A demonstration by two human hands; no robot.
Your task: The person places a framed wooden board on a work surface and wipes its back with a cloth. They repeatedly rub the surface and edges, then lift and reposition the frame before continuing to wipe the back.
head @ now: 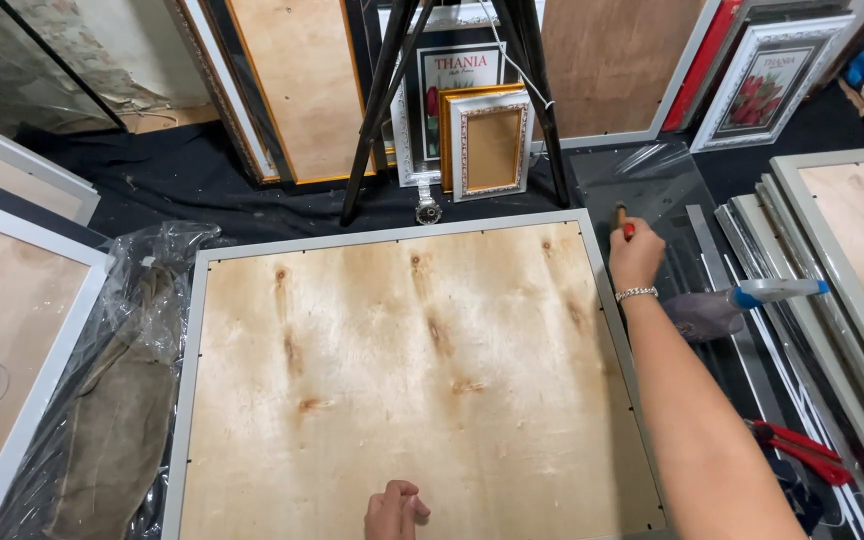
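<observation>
Plywood backing board [412, 370] lies face up on the dark floor, seated inside a large grey picture frame [193, 360] whose rim runs round all four sides, with small dark fastener marks dotted along the edges. The right hand [635, 262] is stretched out to the frame's far right corner, closed round a small tool with a brown handle and a red collar [623, 222]; its working end is hidden, so I cannot tell what kind it is. The left hand [395, 508] rests on the board near the near edge, fingers curled in loosely and holding nothing.

Judging by this, the board is being fixed into the frame, and the corner by the right hand is the spot in work. The next move calls for a steady board and the tool kept close to the rim, not the plywood's middle.

Just right of the frame lie a blue-handled tool [774, 290] and red-handled pliers [802, 447]. A crumpled plastic sheet [122, 380] sits to the left, and smaller frames [490, 145] lean behind.
</observation>
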